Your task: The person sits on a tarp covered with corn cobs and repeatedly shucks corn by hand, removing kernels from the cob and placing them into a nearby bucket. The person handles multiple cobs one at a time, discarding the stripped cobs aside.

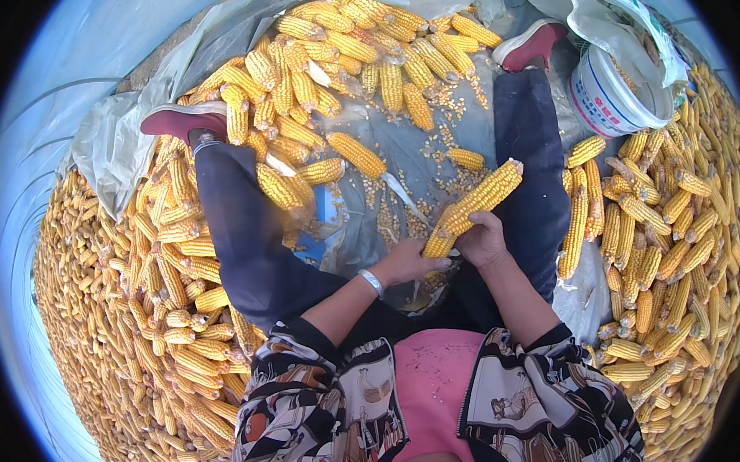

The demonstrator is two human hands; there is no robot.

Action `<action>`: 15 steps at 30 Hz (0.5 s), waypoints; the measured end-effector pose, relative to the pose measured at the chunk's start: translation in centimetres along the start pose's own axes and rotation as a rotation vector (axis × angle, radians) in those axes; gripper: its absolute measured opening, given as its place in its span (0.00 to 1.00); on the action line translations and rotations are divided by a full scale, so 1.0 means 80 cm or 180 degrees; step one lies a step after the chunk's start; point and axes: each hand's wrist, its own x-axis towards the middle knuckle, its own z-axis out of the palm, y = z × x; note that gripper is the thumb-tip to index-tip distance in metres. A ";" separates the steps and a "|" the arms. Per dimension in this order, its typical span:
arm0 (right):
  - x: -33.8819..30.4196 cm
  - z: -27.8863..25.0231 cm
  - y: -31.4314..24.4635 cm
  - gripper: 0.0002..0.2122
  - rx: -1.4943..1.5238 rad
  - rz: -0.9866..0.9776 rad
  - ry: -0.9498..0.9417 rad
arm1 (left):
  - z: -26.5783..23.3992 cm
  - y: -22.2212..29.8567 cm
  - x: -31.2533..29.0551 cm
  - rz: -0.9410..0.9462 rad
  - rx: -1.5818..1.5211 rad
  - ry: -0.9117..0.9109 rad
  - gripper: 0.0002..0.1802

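Note:
My left hand (409,263), a silvery bracelet at its wrist, is closed around the lower end of a yellow ear of corn (439,241). Against it lies a longer ear of corn (491,189), tilted up to the right, with my right hand (482,240) closed on its lower part. The two ears overlap between my hands, and where they meet is partly hidden by my fingers. Loose kernels (380,206) lie scattered on the grey sheet (468,123) between my legs. Just beyond my hands rests a short ear of corn (466,159).
A heap of ears (346,46) lies between my feet. Large piles of corn rise at my left (132,302) and right (669,272). A white bucket (603,97) stands beyond my right knee. Crumpled plastic sheeting (115,151) lies near my left shoe (183,121).

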 end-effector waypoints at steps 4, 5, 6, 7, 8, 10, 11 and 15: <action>-0.033 0.003 -0.042 0.23 0.0137 -0.0196 -0.0201 | 0.004 -0.015 -0.024 0.0187 -0.0375 -0.0363 0.30; -0.046 0.004 -0.068 0.23 0.0167 -0.0330 -0.0313 | -0.012 -0.019 -0.026 0.0548 0.0605 0.0057 0.31; -0.058 0.007 -0.100 0.22 -0.0060 -0.0613 -0.0140 | -0.031 -0.023 -0.026 0.0448 0.1010 0.0435 0.29; -0.079 0.009 -0.136 0.25 -0.0012 -0.0826 0.0178 | -0.050 -0.026 -0.025 0.0408 0.1547 0.0836 0.28; -0.107 0.010 -0.181 0.29 -0.0145 -0.0932 -0.0006 | -0.071 -0.028 -0.022 0.0273 0.1960 0.1150 0.26; -0.171 0.008 -0.273 0.34 0.0058 -0.1588 0.0065 | -0.106 -0.029 -0.006 0.0326 0.2445 0.1903 0.23; -0.201 0.004 -0.322 0.35 0.0335 -0.2107 0.0409 | -0.122 -0.030 0.003 0.1113 0.2565 0.2313 0.18; -0.328 -0.041 -0.430 0.46 0.1287 -0.4487 0.0793 | -0.174 -0.030 0.066 0.0443 0.3784 0.2220 0.33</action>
